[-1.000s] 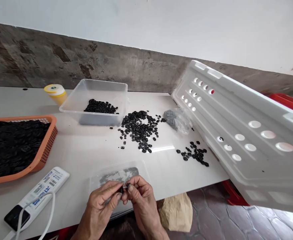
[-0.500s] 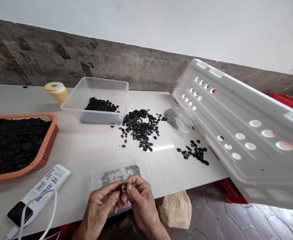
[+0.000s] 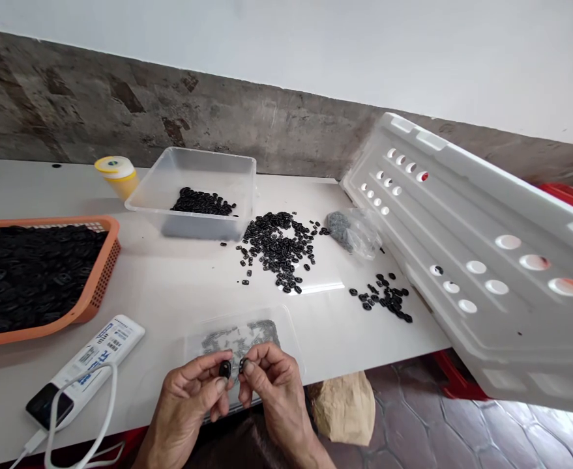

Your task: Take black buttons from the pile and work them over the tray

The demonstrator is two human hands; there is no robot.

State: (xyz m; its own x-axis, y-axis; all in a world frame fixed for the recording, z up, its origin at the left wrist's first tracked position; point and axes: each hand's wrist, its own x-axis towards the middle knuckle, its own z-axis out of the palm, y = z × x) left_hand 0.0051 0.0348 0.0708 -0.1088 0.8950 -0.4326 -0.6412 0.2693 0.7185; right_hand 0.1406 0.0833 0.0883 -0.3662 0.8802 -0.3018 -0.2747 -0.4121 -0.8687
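1. Orange perforated plastic basket (image 3: 105, 277) sat far left, heaped with flat black parts (image 3: 32, 273).
2. Left hand (image 3: 183, 397): thumb and finger pinched nearly together, gripping a glossy black oval piece (image 3: 225, 369).
3. Shallow clear plastic tray (image 3: 292, 339) with tiny grey bits lay just beyond the hands.
4. Right hand (image 3: 279, 384): fingertips pinched around a small dark piece (image 3: 242, 365), mostly hidden; near the oval, apart.
5. Loose black pile (image 3: 279, 244) lay farther back.
6. Step, judged: two-handed fingertip handling; next move likely called for steady pinches.
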